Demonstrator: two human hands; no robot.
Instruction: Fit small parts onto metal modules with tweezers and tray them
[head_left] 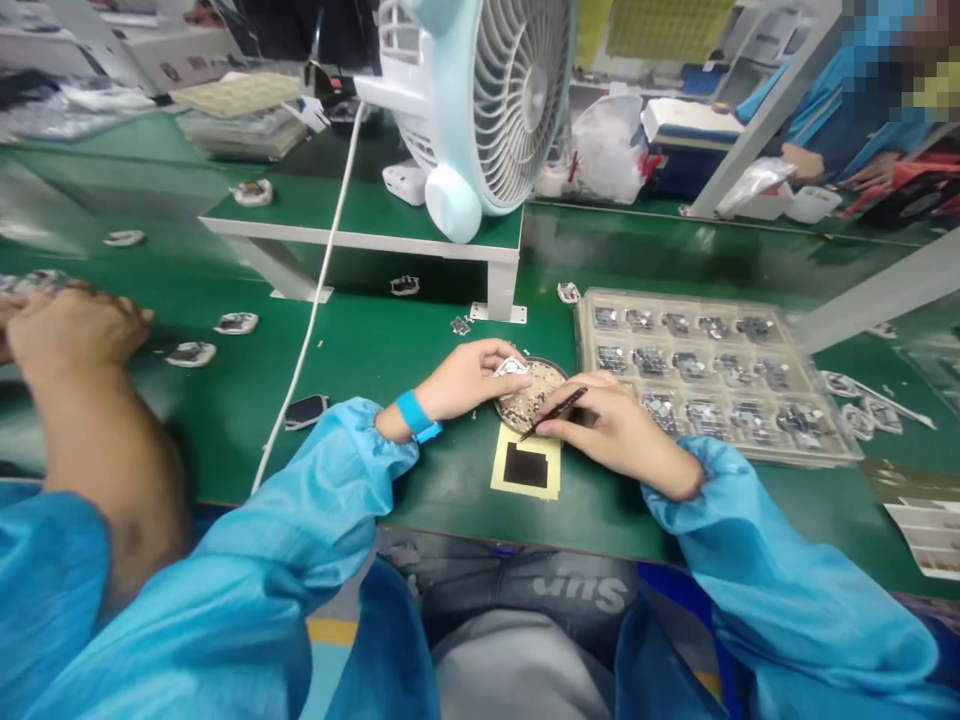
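Between thumb and fingers my left hand [469, 380] pinches a small white part [511, 368] above the left side of a round dish [536, 385] filled with tiny pale and dark bits. My right hand [611, 420] holds dark tweezers [561, 408], their tip pointing down and left near the dish's front edge. Just in front of the dish lies a yellow sheet [499, 476] with a black rectangle [526, 464] on it. A blue band circles my left wrist.
A compartment tray [821, 400] of small parts stands at the right. Behind, a fan [465, 110] sits on a raised green shelf [300, 215]. A white cable [319, 290] crosses the left. Another person's hand [79, 325] is at far left, near loose white parts [191, 354].
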